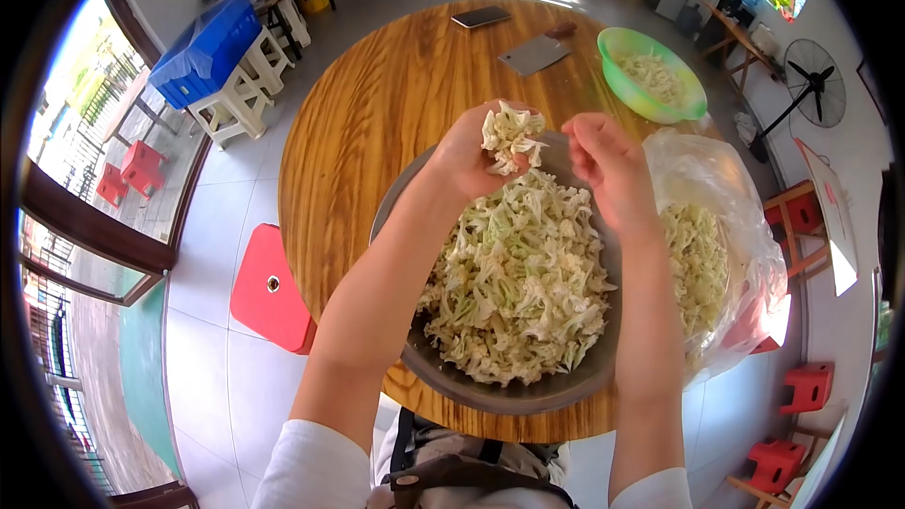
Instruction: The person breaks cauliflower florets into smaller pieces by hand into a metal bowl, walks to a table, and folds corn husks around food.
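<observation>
At upper centre, the left hand (464,153) holds a cauliflower piece (512,135); it should be light, firm but crumbly, best gripped stalk-side; the bowl (514,400) sits below; rightward, the right hand (609,168) curls inward; I cannot tell whether it holds anything.

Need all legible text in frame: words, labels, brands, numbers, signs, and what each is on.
No text can be read.
Phone: dark face, no legible mark.
Cleaver blade: no legible mark.
Large bowl: none visible on its rim.
Fan hub: too small to tell.
</observation>
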Demonstrator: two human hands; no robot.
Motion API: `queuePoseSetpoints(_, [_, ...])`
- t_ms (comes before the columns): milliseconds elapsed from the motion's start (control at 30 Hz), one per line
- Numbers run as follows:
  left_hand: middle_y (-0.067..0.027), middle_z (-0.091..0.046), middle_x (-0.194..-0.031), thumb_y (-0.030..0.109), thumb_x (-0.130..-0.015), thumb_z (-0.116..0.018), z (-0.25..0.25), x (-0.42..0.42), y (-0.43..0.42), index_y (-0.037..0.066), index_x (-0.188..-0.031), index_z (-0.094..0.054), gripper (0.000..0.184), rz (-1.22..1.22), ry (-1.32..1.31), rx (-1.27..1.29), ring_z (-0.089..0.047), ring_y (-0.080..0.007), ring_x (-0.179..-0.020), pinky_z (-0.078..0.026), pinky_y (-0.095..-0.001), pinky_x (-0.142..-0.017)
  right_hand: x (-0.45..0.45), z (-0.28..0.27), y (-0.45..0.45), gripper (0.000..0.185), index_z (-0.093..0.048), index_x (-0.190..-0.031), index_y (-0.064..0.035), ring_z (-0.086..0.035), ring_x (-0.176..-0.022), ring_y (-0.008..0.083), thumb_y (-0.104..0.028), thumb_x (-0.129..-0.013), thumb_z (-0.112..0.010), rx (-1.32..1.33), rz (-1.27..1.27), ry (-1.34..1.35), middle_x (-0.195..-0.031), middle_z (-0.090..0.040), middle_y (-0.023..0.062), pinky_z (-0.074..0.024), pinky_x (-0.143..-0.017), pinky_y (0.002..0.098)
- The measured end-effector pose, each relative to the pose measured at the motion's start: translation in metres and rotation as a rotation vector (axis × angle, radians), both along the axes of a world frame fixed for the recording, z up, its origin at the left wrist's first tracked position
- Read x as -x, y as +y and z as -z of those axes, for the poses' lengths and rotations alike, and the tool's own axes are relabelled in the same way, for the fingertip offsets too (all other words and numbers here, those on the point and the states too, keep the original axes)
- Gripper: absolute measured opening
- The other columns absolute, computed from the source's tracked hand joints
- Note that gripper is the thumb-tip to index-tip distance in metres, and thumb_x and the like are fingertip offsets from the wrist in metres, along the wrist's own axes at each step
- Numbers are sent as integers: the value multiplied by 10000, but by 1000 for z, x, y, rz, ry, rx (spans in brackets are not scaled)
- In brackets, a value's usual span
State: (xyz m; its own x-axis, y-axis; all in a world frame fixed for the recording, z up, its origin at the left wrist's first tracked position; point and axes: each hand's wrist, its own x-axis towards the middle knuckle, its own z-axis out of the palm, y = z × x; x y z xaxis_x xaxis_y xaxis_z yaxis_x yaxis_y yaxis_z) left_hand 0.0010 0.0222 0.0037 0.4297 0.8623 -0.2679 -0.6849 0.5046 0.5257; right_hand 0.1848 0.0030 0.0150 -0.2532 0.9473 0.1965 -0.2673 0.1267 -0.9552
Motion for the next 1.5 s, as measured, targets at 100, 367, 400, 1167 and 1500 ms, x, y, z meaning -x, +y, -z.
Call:
queuePoseSetpoints(100, [-54, -571, -799, 238, -865, -520, -10, -8, -11, 62, -912, -555, 185, 1, 93, -24, -520, -141, -688, -413, -256, -501, 10, -4, -4, 247, -611, -960, -36, -520, -761, 54, -245, -834, -652, -27, 70, -246, -851, -600, -9, -406, -670, 199])
queuePoseSetpoints(367, [-84, -552, -868, 379, -852, -521, 3, -37, -17, 69, -933, -506, 321, -44, 80, 171, -532, -220, -778, -467, -393, -705, 14, 14, 0, 176, -596, -956, -35, -571, -681, 87, -144, -819, -614, -79, 194, -579, -768, -619, 35, -455, -604, 237])
queuePoseSetpoints(400, [-87, -554, -879, 370, -849, -527, -8, -37, -21, 63, -940, -508, 321, -35, 85, 159, -540, -223, -797, -473, -401, -714, 16, 12, -2, 170, -594, -949, -33, -570, -674, 86, -140, -819, -611, -69, 205, -585, -766, -618, 34, -454, -593, 237])
queuePoseSetpoints(1167, [-75, -538, -816, 130, -805, -630, -12, -9, -11, -4, -925, -593, 183, 95, 422, -317, -510, -142, -708, -403, -259, -487, 7, -3, -2, 226, -617, -941, -32, -478, -627, 57, -232, -839, -641, 139, 183, -56, -732, -534, -23, -379, -556, 200])
queuePoseSetpoints(1500, [-70, -536, -835, 144, -829, -601, -14, -11, -14, -13, -931, -579, 188, 62, 371, -298, -505, -123, -696, -405, -240, -478, 1, 0, 2, 213, -629, -1016, -48, -512, -721, 65, -197, -864, -611, 169, 83, 99, -851, -595, -15, -411, -638, 197])
